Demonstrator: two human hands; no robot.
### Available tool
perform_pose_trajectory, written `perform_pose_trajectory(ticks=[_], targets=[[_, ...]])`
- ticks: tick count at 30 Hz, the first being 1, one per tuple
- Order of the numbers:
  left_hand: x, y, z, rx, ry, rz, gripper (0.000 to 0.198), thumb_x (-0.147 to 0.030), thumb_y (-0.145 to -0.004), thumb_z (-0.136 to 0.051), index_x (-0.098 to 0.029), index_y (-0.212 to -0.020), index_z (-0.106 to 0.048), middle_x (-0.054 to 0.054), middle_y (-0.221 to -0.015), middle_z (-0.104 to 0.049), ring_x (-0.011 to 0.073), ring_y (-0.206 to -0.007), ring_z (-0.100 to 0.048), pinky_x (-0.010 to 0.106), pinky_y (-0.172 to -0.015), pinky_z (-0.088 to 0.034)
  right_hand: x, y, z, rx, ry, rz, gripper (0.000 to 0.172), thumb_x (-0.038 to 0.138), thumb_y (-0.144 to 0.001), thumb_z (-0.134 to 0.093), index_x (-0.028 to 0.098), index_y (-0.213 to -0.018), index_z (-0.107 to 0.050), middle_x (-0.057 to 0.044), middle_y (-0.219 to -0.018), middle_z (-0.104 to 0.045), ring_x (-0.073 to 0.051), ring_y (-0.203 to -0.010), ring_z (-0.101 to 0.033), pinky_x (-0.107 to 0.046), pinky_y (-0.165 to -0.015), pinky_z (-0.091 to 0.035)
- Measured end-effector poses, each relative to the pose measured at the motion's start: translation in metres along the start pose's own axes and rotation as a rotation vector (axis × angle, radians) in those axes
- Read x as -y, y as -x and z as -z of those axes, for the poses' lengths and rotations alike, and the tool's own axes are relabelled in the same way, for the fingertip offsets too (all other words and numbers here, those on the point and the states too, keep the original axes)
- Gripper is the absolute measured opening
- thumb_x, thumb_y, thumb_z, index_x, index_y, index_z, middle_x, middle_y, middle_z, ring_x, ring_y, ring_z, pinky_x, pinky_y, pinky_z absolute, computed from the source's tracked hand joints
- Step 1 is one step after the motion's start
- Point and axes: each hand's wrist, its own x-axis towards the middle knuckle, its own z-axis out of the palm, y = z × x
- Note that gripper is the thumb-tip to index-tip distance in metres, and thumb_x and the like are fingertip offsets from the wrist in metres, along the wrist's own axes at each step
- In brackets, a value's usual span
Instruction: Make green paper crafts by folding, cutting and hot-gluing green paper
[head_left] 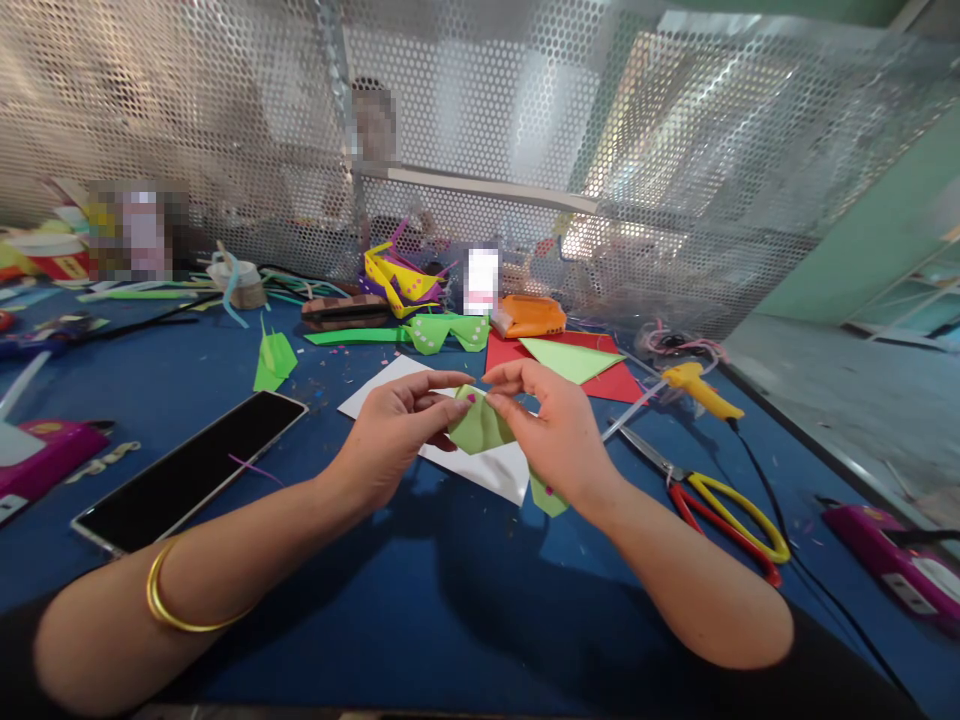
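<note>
Light green paper glasses (480, 428) with pink dots are held up in front of me, over a white sheet (495, 475) on the table. My left hand (405, 425) pinches the upper left corner between thumb and fingers. On the other side, my right hand (551, 425) has thumb and fingertips closed on the top edge. A second green lens-shaped part hangs below the right palm, and that palm hides the link between the two parts. Behind the hands, bright green paper glasses (450, 333) with pale dots lie on the table.
Scissors (697, 485) and a yellow glue gun (703, 390) with a cord lie to the right. A phone (191, 470) rests at left. Red paper (615, 385), an orange pouch (529, 316) and yellow glasses (405, 280) stand before a perforated metal screen (480, 100).
</note>
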Motion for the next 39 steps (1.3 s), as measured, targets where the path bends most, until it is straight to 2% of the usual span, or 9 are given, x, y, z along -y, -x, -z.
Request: perform_pose_trajectory(ticks=[18, 26, 28, 31, 34, 37, 39], targets=[[0.002, -0.001, 0.002, -0.025, 0.019, 0.001, 0.034, -0.037, -0.071, -0.076, -0.016, -0.097, -0.071, 0.003, -0.076, -0.069, 0.0142, -0.063, -0.061, 0.024, -0.054, -0.048, 0.005, 0.004, -0.002, -0.050, 0.039, 0.110, 0.015, 0.013, -0.084, -0.057, 0.021, -0.096, -0.059, -0.003, -0.087, -0.070, -0.018, -0.085, -0.066, -0.042, -0.086, -0.047], [-0.003, 0.000, 0.000, -0.077, 0.063, 0.004, 0.043, -0.037, -0.067, -0.078, -0.016, -0.103, -0.068, 0.003, -0.076, -0.071, 0.0141, -0.061, -0.062, 0.023, -0.053, -0.046, 0.005, 0.000, 0.005, -0.096, 0.052, 0.110, 0.014, 0.014, -0.085, -0.058, 0.022, -0.096, -0.059, -0.003, -0.089, -0.070, -0.018, -0.085, -0.066, -0.041, -0.086, -0.049], [-0.003, 0.000, 0.001, -0.060, 0.046, 0.024, 0.036, -0.039, -0.068, -0.077, -0.015, -0.094, -0.069, 0.004, -0.075, -0.071, 0.0153, -0.063, -0.064, 0.023, -0.054, -0.045, 0.005, -0.002, 0.009, -0.130, 0.076, 0.123, 0.013, 0.014, -0.084, -0.059, 0.022, -0.095, -0.059, -0.003, -0.089, -0.070, -0.018, -0.085, -0.066, -0.040, -0.085, -0.049], [-0.003, 0.001, 0.000, 0.027, -0.003, 0.052, 0.026, -0.039, -0.070, -0.076, -0.016, -0.080, -0.072, 0.004, -0.073, -0.070, 0.0166, -0.068, -0.066, 0.022, -0.056, -0.045, 0.003, -0.002, 0.011, -0.149, 0.119, 0.153, 0.014, 0.013, -0.083, -0.060, 0.022, -0.094, -0.060, -0.002, -0.088, -0.070, -0.018, -0.084, -0.065, -0.040, -0.086, -0.049], [-0.001, 0.001, -0.001, 0.109, -0.045, 0.105, 0.019, -0.035, -0.071, -0.075, -0.017, -0.076, -0.074, 0.003, -0.070, -0.070, 0.0169, -0.070, -0.066, 0.022, -0.057, -0.045, 0.003, -0.003, 0.010, -0.131, 0.140, 0.172, 0.013, 0.013, -0.083, -0.060, 0.022, -0.093, -0.060, -0.001, -0.086, -0.070, -0.017, -0.081, -0.065, -0.041, -0.086, -0.049], [0.002, -0.001, 0.000, 0.099, 0.003, 0.179, 0.016, -0.033, -0.073, -0.075, -0.017, -0.076, -0.076, 0.004, -0.072, -0.071, 0.0156, -0.069, -0.067, 0.020, -0.056, -0.045, 0.003, -0.009, 0.016, -0.102, 0.200, 0.209, 0.011, 0.017, -0.084, -0.061, 0.021, -0.093, -0.061, -0.003, -0.089, -0.071, -0.019, -0.086, -0.066, -0.042, -0.089, -0.047], [0.004, -0.003, 0.002, 0.055, 0.076, 0.206, 0.016, -0.032, -0.071, -0.077, -0.017, -0.077, -0.076, 0.004, -0.075, -0.072, 0.0148, -0.069, -0.067, 0.019, -0.055, -0.046, 0.000, -0.016, 0.029, -0.123, 0.293, 0.245, 0.011, 0.020, -0.085, -0.061, 0.021, -0.095, -0.062, -0.005, -0.096, -0.072, -0.022, -0.093, -0.065, -0.044, -0.092, -0.045]])
